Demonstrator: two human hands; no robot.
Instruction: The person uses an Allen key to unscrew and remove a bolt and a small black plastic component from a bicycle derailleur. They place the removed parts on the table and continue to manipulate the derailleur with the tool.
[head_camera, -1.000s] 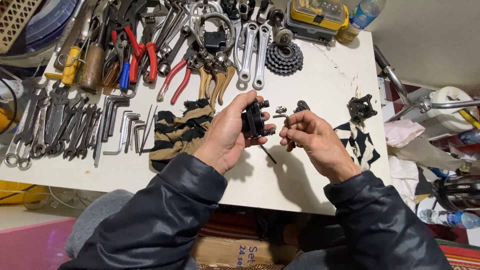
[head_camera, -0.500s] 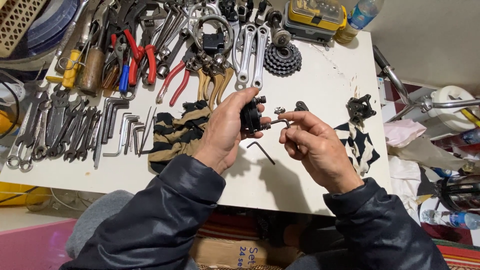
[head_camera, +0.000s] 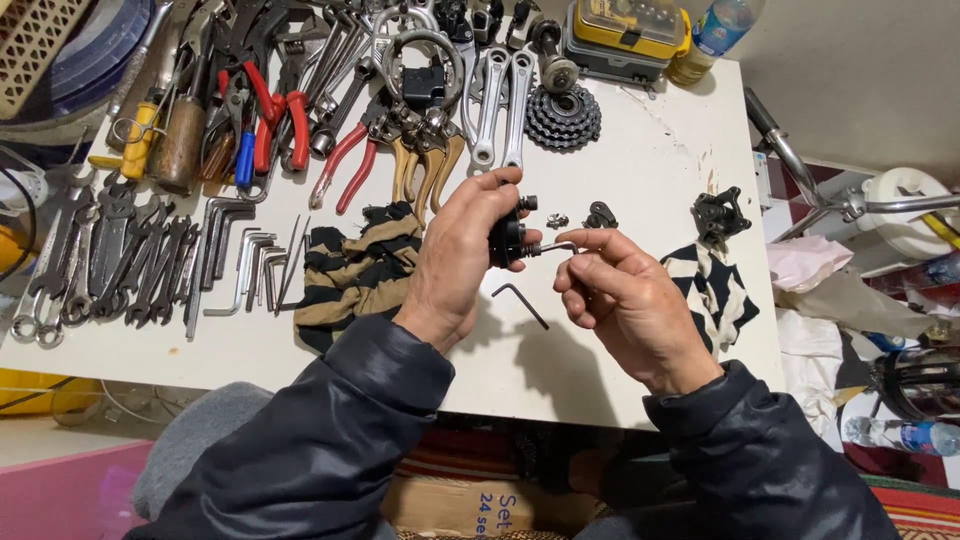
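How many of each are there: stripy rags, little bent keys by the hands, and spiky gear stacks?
Striped cloths: 2
Hex keys: 2, one held by the right hand against the black part in the left hand, one lying on the table
Gear cluster: 1
Total: 5

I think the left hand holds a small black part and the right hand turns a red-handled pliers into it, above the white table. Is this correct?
Not quite. The head view shows the right hand holding a small silver hex key, not red-handled pliers, against the black part gripped by the left hand, above the white table. The red-handled pliers lie untouched among the tools.
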